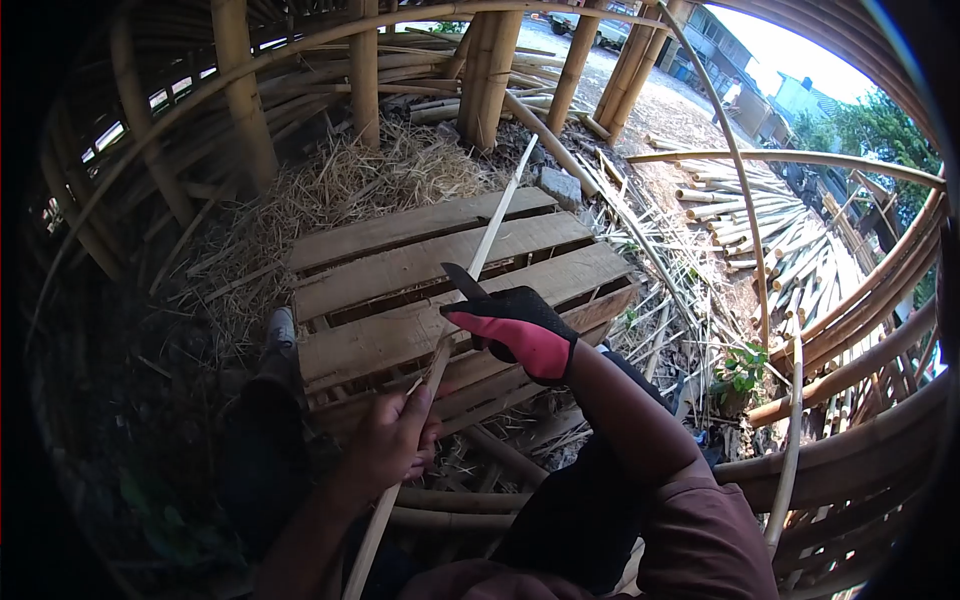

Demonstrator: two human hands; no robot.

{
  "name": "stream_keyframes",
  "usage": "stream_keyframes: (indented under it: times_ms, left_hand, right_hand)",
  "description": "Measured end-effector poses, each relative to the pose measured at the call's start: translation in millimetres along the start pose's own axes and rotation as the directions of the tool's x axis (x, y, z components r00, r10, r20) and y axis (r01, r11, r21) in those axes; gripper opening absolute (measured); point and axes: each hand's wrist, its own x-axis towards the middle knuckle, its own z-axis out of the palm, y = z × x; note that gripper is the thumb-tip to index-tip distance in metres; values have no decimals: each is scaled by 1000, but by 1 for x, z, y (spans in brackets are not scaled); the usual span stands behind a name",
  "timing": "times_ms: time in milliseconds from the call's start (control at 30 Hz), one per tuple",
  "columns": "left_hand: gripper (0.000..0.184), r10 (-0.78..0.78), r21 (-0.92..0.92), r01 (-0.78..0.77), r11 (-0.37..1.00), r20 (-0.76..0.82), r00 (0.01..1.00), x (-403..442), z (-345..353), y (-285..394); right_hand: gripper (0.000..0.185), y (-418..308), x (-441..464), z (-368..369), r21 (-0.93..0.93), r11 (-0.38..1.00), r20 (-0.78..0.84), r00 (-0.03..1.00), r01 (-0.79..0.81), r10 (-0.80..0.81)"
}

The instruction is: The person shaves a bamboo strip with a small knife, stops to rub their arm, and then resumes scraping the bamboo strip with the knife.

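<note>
My bare left hand (388, 438) is closed around a long, pale bamboo strip (497, 215), which slants from the bottom of the view up past a slatted wooden crate (390, 255). Further up the strip is my right hand (520, 328), in a black and pink glove. It is closed on a knife, whose dark blade (462, 281) lies against the strip and points up and left. The gloved fingers hide the knife's handle. A thin sliver stands off the strip just above my left hand.
Bamboo shavings (370, 175) are heaped behind the crate. Bamboo posts (490, 75) rise beyond, beside a grey stone block (560, 187). Many cut poles (790, 225) lie outside at right. Curved bamboo (860, 400) borders the right side. A shoe (282, 328) is left of the crate.
</note>
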Motion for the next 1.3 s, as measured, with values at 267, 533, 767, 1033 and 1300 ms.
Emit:
stream_keyframes:
  times_ms: [267, 533, 767, 1033, 1300]
  left_hand:
    - [50, 235, 614, -97, 783, -147, 961, 16, -16, -7]
    - [30, 683, 750, -494, 441, 76, 726, 36, -8, 22]
    - [14, 709, 741, -427, 519, -94, 699, 44, 0, 13]
    - [20, 648, 485, -475, 735, -294, 703, 66, -7, -3]
    - [7, 775, 681, -460, 570, -260, 576, 65, 6, 0]
  right_hand:
    - [55, 10, 0, 15, -144, 925, -5, 935, 351, -356]
    - [53, 0, -4, 8, -100, 901, 125, 904, 422, -409]
    - [39, 2, -5, 0, 587, 781, -91, 940, -215, 327]
    - [62, 16, -19, -46, 213, 867, -77, 877, -450, 474]
    - [35, 23, -23, -27, -360, 933, 238, 967, 4, 88]
